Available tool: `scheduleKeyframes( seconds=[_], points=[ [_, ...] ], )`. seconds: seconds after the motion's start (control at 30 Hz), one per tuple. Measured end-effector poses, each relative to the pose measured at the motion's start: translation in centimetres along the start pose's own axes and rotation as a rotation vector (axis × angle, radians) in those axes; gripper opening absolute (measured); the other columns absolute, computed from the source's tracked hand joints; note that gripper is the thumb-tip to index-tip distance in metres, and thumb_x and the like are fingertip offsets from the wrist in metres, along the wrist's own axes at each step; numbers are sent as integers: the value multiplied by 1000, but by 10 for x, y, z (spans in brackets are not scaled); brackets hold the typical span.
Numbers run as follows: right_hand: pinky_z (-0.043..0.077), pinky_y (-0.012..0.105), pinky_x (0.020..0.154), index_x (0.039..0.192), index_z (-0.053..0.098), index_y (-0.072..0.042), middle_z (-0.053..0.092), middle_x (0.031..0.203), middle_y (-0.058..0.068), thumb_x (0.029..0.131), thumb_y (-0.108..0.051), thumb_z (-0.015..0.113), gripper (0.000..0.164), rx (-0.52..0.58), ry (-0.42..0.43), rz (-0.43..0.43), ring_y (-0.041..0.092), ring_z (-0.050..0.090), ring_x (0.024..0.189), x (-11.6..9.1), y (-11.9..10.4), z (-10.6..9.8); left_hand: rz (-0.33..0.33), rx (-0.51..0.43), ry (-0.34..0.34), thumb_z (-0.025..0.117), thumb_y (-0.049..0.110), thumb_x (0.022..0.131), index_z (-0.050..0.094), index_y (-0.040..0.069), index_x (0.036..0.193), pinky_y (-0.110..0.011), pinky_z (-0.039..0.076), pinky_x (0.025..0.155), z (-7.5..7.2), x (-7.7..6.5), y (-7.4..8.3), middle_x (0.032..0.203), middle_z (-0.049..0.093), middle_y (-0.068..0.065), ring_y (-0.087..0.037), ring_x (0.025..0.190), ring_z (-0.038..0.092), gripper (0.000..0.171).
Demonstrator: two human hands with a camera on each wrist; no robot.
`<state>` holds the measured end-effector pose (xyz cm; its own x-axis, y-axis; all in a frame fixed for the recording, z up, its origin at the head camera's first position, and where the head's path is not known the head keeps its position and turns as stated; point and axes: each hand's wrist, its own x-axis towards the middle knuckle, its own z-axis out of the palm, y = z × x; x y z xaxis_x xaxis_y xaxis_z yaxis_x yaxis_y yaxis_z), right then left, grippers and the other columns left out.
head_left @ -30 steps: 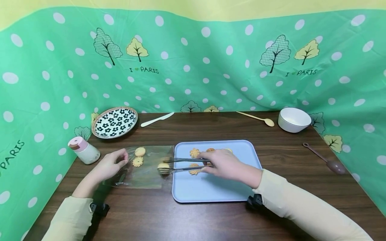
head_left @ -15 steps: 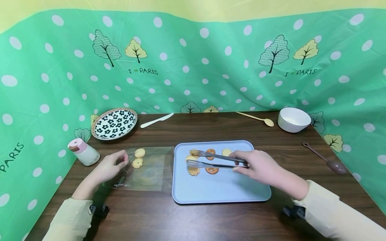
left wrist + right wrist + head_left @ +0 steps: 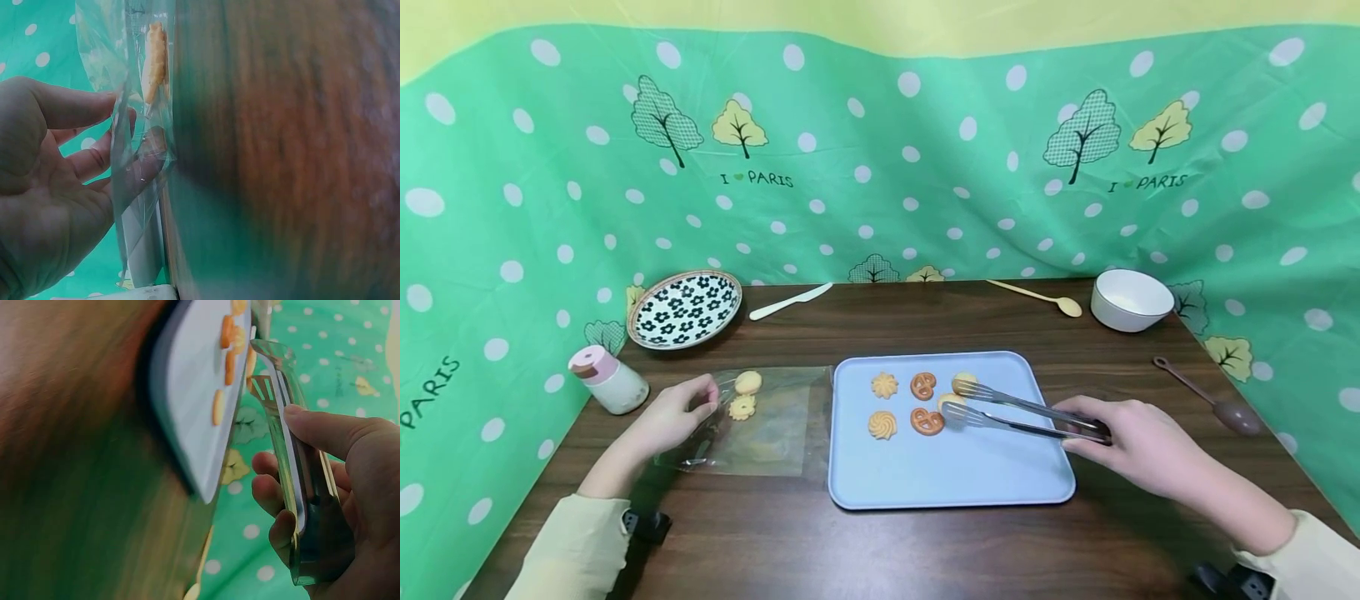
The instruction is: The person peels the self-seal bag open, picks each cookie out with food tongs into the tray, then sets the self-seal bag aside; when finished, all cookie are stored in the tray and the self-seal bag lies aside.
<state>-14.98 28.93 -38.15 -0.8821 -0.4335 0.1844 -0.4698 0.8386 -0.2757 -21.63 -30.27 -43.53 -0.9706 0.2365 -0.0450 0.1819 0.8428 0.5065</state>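
Observation:
My left hand [image 3: 673, 412] pinches the mouth edge of a clear plastic bag [image 3: 775, 446]; in the left wrist view, thumb and fingers lie on either side of the film. A round cookie [image 3: 748, 382] and a flower-shaped cookie [image 3: 742, 407] are in the bag. Metal tongs [image 3: 1037, 408] are gripped by my right hand [image 3: 1138, 442], right of the blue tray [image 3: 955, 479]. Between the tongs' tips, over the tray, is a round cookie [image 3: 950, 401]. Beside it lies another round cookie [image 3: 965, 379]. Pretzel-shaped cookies [image 3: 927, 422], a star-shaped cookie [image 3: 884, 385] and a swirl cookie [image 3: 882, 425] are leftward.
A flower-patterned plate [image 3: 685, 310], a pink-lidded jar [image 3: 610, 381] and a white knife [image 3: 790, 302] stand or lie at the back left. Toward the back right are a wooden spoon [image 3: 1037, 296], a white bowl [image 3: 1131, 302] and a brown spoon [image 3: 1210, 396]. A green curtain [image 3: 880, 183] hangs behind.
My right hand has moved right with the tongs, bringing a round cookie from the bag's right edge across to the tray's right part. My left hand has stayed at the bag's mouth.

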Motion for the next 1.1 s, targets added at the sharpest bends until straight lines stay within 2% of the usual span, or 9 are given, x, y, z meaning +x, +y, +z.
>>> scheduleKeyframes(
  seconds=[0.27,0.53,0.77,0.97,1.1],
  points=[
    [27,20,46,109,63,-27,40,57,-20,80,-34,74,32,-26,-33,70,-4,32,49,-14,8,4,16,-2,18,58,8,90,50,19,86,-36,39,71,1,0,-2,85,56,0,-20,82,51,14],
    [26,21,45,111,63,-26,40,56,-19,80,-39,73,35,-57,-67,95,-2,32,49,-15,12,3,32,2,19,58,5,89,51,17,86,-37,39,72,0,1,-2,83,55,0,-21,81,50,14],
    [27,21,45,110,63,-27,41,58,-18,80,-38,73,33,-46,-28,69,-2,34,50,-7,9,-1,24,-4,11,57,5,89,50,17,85,-36,38,71,0,0,-2,82,54,0,-21,81,50,15],
    [32,22,51,110,65,-28,59,72,-19,84,-40,69,29,-20,-9,62,-2,41,56,10,-5,-1,39,-3,16,57,5,89,50,17,85,-36,38,71,0,0,-1,81,54,0,-20,80,51,15],
    [32,22,48,108,66,-27,51,64,-18,85,-38,68,26,-8,-4,41,-2,39,51,23,-19,3,40,-3,17,57,5,90,49,17,85,-35,38,70,0,1,-1,81,54,0,-20,80,51,15]
  ],
)
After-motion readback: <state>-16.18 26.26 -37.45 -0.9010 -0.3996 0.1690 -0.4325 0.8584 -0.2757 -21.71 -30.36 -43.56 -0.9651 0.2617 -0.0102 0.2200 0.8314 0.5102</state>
